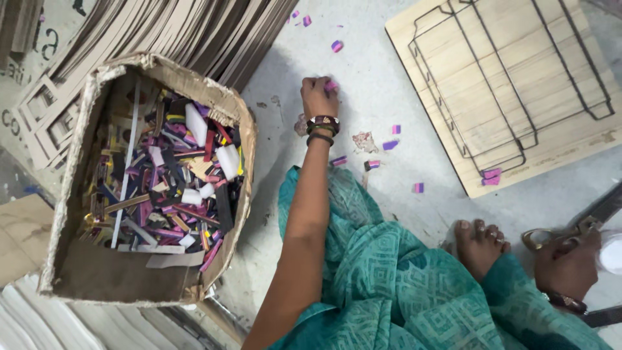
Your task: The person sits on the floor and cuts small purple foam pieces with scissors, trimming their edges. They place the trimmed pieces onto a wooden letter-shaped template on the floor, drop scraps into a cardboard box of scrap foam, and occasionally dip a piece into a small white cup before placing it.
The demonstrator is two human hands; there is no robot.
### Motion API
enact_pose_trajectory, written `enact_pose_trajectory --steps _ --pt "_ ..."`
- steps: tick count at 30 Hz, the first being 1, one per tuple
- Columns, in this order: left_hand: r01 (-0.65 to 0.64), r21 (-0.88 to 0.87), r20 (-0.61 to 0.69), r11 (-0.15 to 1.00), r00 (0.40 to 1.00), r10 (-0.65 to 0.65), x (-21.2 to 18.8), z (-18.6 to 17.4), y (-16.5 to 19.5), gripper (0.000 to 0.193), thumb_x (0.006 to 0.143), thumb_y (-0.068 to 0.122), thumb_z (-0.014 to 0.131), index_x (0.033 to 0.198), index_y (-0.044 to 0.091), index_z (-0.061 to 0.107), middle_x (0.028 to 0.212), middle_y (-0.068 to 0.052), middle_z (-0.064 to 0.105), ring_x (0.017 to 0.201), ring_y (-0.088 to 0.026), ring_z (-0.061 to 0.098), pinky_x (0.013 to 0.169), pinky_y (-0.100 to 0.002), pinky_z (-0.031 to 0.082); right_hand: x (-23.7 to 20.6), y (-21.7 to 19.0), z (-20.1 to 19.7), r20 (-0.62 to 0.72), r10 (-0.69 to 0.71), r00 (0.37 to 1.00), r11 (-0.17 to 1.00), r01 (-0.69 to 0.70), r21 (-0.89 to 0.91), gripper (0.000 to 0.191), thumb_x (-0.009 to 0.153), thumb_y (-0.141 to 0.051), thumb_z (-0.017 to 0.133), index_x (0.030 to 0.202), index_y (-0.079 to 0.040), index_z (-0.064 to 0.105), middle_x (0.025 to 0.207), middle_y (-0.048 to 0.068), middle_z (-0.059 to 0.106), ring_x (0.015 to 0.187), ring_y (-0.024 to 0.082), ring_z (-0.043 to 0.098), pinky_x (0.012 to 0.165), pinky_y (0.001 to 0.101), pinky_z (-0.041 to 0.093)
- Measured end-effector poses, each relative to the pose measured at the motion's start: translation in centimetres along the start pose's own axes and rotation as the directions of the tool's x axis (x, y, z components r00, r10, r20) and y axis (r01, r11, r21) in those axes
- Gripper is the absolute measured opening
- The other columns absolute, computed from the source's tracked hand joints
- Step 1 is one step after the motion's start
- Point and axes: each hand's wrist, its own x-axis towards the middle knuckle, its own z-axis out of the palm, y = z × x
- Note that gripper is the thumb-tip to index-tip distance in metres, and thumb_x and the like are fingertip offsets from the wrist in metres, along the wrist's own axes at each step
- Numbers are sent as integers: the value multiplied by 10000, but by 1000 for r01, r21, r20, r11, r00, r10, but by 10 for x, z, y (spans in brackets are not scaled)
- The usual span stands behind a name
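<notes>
left hand pinches a pink foam scrap beside torn cardboard box.

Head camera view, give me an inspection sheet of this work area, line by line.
Surface: pale grey floor, stained and dusty.
Job's things: small pink and purple foam piece pinched on the floor; scissors at the right edge.
Clutter: loose foam bits scattered on the floor; torn cardboard box full of coloured offcuts.
Grippers: left hand closed on the foam piece; right hand by the scissors, grip unclear.
Cables: nothing seen.
Surroundings: wooden die board with metal outline; stacked cardboard sheets; green patterned garment; bare foot.
</notes>
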Motion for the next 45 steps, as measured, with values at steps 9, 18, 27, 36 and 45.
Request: enact_pose_trajectory --steps 9,18,27,36,45 --pt "-217 -160 261 963 932 253 -16 28 -8 233 682 69 824 903 110 761 961 -101 670 981 -344 614 906 -453 510 -33 92 -39 -319 623 715 740 -407 535 552 1041 -275 652 1480 -15 440 1155 277 692 1046 480 674 880 545 543" --pt "-148 -283 204 948 956 211 -20 15 -17 237 764 114 847 976 89 742 953 -102 665 904 -271 660 816 -376 576 -37 79 -39 -155 755 637 572 -526 629 913 851 -233 718 1624 -36 275 942 214 714 833 450 697 766 546 540" --pt "-306 -57 274 950 911 309 -24 11 -26 210 792 130 874 914 83 709 926 -105 665 893 -314 583 810 -462 498 -43 79 -11 -170 784 597 476 -403 782 879 899 -137 695 1623 1 216 891 217 696 792 426 697 721 506 554" --pt "-192 -334 149 923 956 253 -31 3 0 230 771 53 804 942 67 652 862 -100 641 770 -258 636 705 -372 532 -19 85 19 -206 795 570 449 -326 832 952 911 -237 768 1619 26 189 1021 297 696 925 489 691 811 524 554" --pt "198 -691 205 695 976 -74 -43 -20 25 218 857 -2 791 979 16 612 864 -79 651 723 -138 610 640 -295 537 -18 85 -8 -243 821 516 342 -104 934 798 969 -61 723 1587 75 236 934 192 734 901 289 714 875 410 547"
